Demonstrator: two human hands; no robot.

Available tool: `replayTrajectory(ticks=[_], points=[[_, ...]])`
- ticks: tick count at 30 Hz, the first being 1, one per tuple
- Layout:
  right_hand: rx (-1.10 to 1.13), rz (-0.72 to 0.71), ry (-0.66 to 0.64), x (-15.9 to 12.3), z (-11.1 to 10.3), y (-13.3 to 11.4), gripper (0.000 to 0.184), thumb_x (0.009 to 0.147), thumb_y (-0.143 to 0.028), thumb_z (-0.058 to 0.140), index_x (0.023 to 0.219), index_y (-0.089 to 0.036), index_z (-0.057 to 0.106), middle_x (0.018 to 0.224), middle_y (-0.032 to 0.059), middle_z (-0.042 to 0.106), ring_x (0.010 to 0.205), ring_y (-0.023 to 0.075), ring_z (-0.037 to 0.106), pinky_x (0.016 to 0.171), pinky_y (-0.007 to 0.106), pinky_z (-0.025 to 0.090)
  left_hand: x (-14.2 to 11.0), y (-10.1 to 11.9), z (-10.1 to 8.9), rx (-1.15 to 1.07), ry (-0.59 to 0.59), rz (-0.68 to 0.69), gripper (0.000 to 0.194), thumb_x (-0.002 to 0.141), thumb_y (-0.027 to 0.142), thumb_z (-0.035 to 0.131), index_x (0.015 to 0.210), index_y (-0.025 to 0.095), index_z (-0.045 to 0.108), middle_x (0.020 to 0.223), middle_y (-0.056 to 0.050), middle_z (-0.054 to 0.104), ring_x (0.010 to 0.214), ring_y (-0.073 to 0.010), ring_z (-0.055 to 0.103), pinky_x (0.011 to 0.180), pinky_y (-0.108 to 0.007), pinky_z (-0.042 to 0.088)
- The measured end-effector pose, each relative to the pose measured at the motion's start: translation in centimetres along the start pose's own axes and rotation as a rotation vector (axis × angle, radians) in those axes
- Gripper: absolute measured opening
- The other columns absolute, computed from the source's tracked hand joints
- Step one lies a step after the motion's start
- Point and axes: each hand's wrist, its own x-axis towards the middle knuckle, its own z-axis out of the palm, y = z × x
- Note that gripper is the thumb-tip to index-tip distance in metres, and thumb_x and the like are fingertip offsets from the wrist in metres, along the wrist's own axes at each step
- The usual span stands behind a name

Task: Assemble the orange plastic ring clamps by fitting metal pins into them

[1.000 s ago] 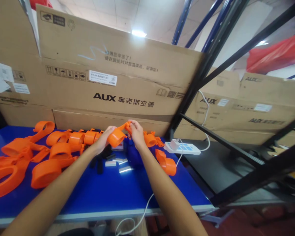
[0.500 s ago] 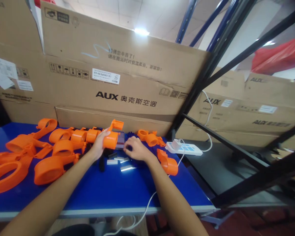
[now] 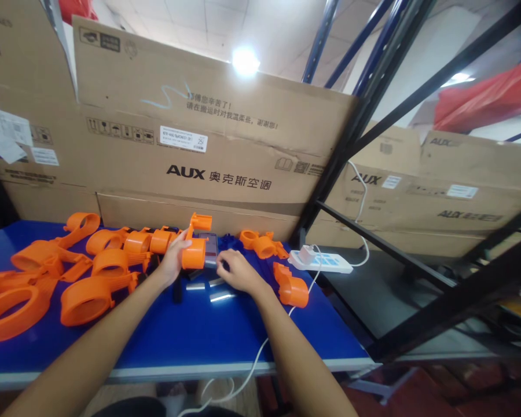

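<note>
My left hand (image 3: 172, 262) is closed around an orange plastic part (image 3: 194, 253), a short cylinder with an arm and a smaller tube at its top. The part is raised over the blue table (image 3: 191, 347). Just right of it, my right hand (image 3: 238, 270) has curled fingers, thumb and index close together; whatever they hold is hidden. Under and in front of that hand lie thin silvery strips (image 3: 222, 296). A dark flat device like a phone (image 3: 211, 250) lies behind, between the hands. A small black object (image 3: 178, 291) rests below my left hand.
Several orange ring-shaped parts (image 3: 85, 300) crowd the left side. More orange parts (image 3: 264, 245) lie at the back right, and another (image 3: 293, 289) near the cable. A white power strip (image 3: 321, 260) sits by the black rack post (image 3: 330, 174). Large cardboard (image 3: 226, 150) stands behind.
The view has shifted slightly. My right hand has dropped a little toward the silvery strips, covering some of them. My left hand keeps hold of the orange part, nearly in place.
</note>
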Motion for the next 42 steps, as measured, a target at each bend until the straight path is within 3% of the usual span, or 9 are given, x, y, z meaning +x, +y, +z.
replayTrajectory(ticks=[5,8,12,23,30,42], points=[[0.434,0.168,0.235,0.0,0.3,0.6,0.024,0.099,-0.041,0.047,0.089,-0.023,0.058,0.077,0.002,0.073,0.072,0.018,0.067,0.071,0.03,0.049,0.1,-0.9,-0.2,0.073,0.096,-0.011,0.029,0.066,0.031,0.077,0.083,0.022,0.056,0.06,0.005,0.058,0.053,-0.0132,0.057,0.057,-0.025,0.049],[0.572,0.197,0.338,0.3,0.8,0.8,0.031,0.096,-0.051,0.05,0.087,-0.022,0.057,0.079,0.0045,0.074,0.077,0.0201,0.07,0.073,0.033,0.053,0.2,-1.3,-0.3,0.124,0.082,0.004,0.028,0.066,0.029,0.077,0.081,0.023,0.055,0.055,0.006,0.054,0.048,-0.0119,0.053,0.053,-0.024,0.046],[0.682,0.208,0.378,0.7,1.3,1.2,0.035,0.092,-0.056,0.055,0.084,-0.023,0.056,0.073,0.0047,0.073,0.07,0.0193,0.068,0.068,0.032,0.052,0.1,-1.7,-0.6,0.159,0.081,0.002,0.027,0.064,0.027,0.074,0.086,0.023,0.058,0.055,0.007,0.054,0.046,-0.0115,0.052,0.051,-0.023,0.045],[0.764,0.23,0.425,1.1,1.8,1.3,0.033,0.086,-0.053,0.065,0.094,-0.021,0.064,0.07,0.0014,0.066,0.065,0.0172,0.061,0.063,0.029,0.048,-0.3,-2.1,-0.1,0.059,-0.006,-0.116,0.031,0.065,0.03,0.079,0.082,0.022,0.054,0.058,0.006,0.056,0.049,-0.0127,0.056,0.053,-0.025,0.048],[0.808,0.24,0.459,1.0,1.7,1.5,0.031,0.086,-0.05,0.069,0.094,-0.02,0.064,0.069,-0.0002,0.064,0.065,0.0155,0.058,0.063,0.027,0.045,-0.4,-2.2,0.0,0.068,-0.038,-0.111,0.034,0.069,0.04,0.082,0.075,0.02,0.056,0.059,0.002,0.058,0.056,-0.0172,0.062,0.058,-0.029,0.053],[0.729,0.213,0.466,0.9,1.5,1.4,0.035,0.084,-0.054,0.068,0.093,-0.02,0.065,0.068,-0.0015,0.059,0.065,0.0156,0.057,0.062,0.027,0.045,-0.5,-2.3,-0.4,0.21,-0.055,-0.059,0.035,0.075,0.046,0.078,0.069,0.016,0.061,0.062,-0.001,0.061,0.052,-0.0116,0.053,0.053,-0.023,0.043]])
